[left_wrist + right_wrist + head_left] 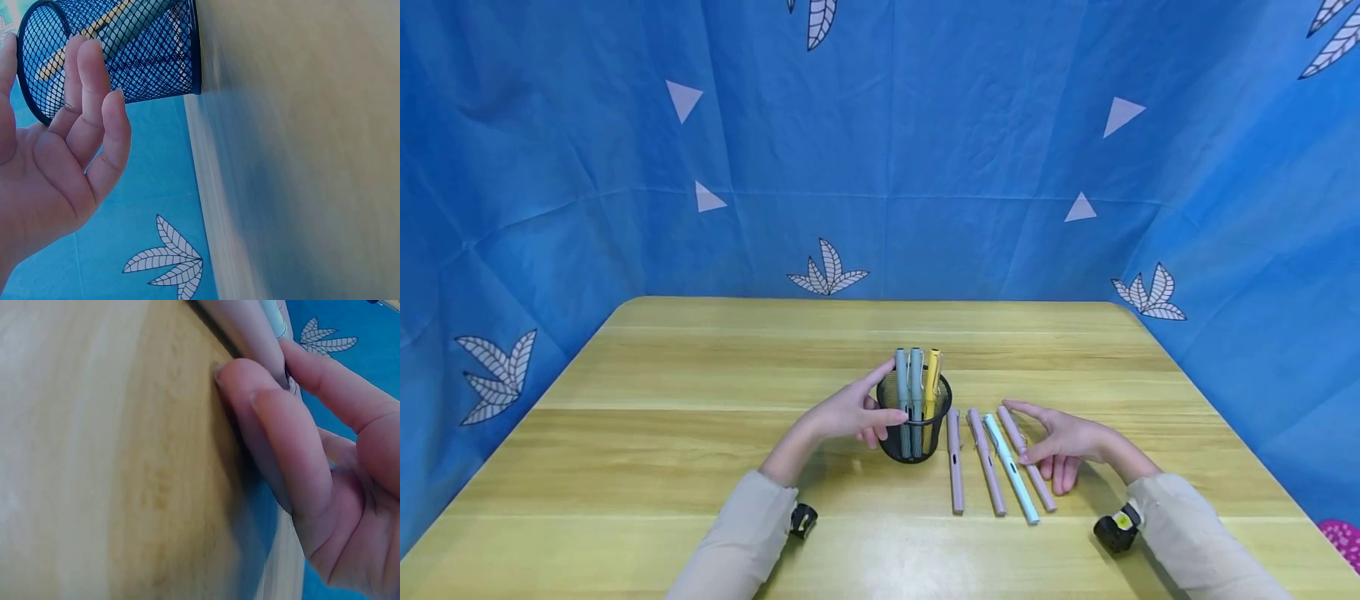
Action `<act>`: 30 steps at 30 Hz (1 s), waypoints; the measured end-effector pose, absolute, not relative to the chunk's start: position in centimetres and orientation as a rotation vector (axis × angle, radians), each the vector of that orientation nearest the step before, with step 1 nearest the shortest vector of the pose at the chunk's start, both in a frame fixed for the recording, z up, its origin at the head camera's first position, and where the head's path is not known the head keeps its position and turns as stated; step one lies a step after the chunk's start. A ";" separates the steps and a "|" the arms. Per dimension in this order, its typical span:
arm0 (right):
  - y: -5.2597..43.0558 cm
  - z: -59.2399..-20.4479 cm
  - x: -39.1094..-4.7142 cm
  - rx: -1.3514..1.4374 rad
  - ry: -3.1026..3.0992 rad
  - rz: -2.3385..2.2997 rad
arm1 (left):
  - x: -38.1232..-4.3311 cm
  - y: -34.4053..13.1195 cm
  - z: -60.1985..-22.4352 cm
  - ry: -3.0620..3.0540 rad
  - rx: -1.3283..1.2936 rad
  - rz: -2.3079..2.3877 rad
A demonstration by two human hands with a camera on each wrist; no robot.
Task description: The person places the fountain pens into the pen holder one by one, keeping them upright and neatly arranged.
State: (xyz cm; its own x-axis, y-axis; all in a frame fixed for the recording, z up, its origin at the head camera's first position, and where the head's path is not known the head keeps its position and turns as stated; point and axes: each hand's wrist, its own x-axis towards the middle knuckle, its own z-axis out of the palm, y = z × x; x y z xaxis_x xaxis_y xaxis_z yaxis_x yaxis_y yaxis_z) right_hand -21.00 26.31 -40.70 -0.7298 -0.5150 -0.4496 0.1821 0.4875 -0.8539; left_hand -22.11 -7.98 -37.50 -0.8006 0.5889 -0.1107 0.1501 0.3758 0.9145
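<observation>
Held with the left hand a black cylindrical wire-mesh cup, with thumb and index finger spread about its rim. Had the right hand unclenched over a slim lavender pen with a clip, with thumb and index finger extended along it and no closed pinch to be seen. Found that pen just left of the right palm, much nearer to the right hand than to the left, with its long axis slanting from far left, by the index fingertip, to near right, past the thumb. Counted farther left of the right hand a slim light-blue pen and two more lavender pens, lying roughly side by side on the pale wood-grain counter, with the cup beyond them. Saw standing in the cup, right of the left hand, two grey-blue pens and a yellow pen. Made out in the left wrist view three fingers set along the outer mesh, partly hidden in the head view. Saw in the right wrist view two curled fingertips low beside the nearest pen, close to the counter. Took in the whole row only from the head view.
</observation>
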 end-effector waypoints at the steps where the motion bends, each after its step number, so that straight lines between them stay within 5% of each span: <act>1: 26.3 -40.7 -21.0 -0.275 2.032 -1.289 | -22.1 -8.0 -37.5 2.220 0.637 1.411; 30: 25.5 -39.8 -20.4 -0.210 2.131 -1.286 | -22.1 -7.9 -37.6 2.225 0.642 1.409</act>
